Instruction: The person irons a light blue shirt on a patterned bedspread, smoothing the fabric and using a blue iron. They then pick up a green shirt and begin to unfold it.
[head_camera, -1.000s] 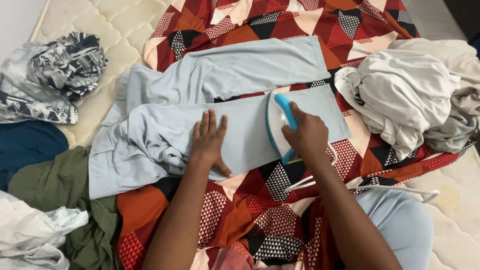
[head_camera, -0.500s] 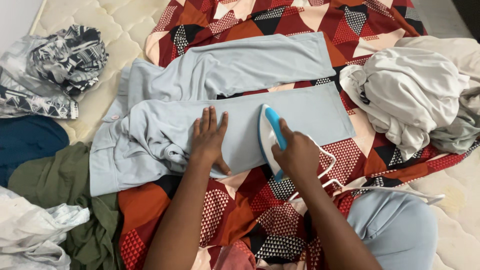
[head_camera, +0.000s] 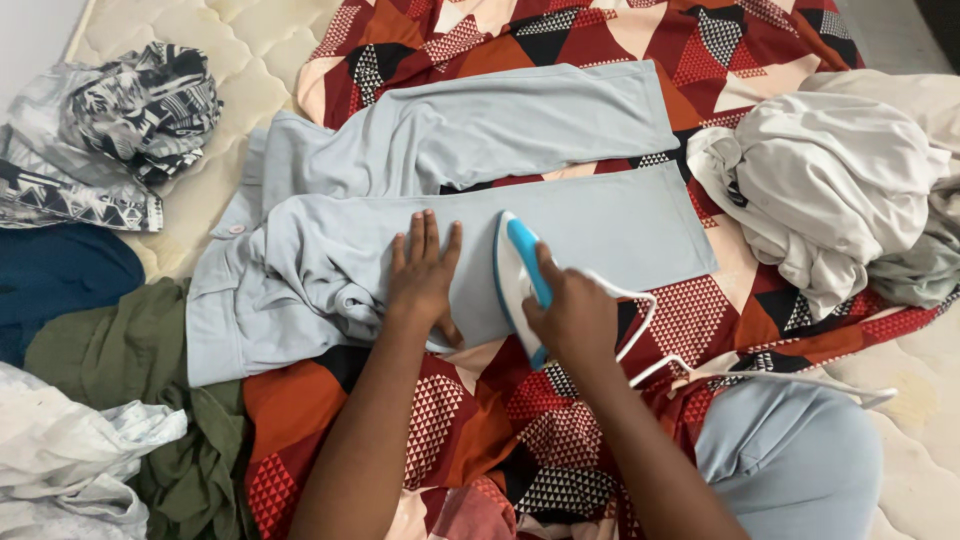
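Slid leftward, iron (head_camera: 518, 283) in right hand's (head_camera: 572, 318) clamped grip hides trousers (head_camera: 420, 215); left hand (head_camera: 424, 275) flat.

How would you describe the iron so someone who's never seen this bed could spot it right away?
Start at the red patterned sheet spread over the mattress, then find the pale blue trousers laid flat across it. The iron sits on the nearer trouser leg, gripped by the right hand beside the flat left hand. It is the only hard thing there, white with a bright blue handle.
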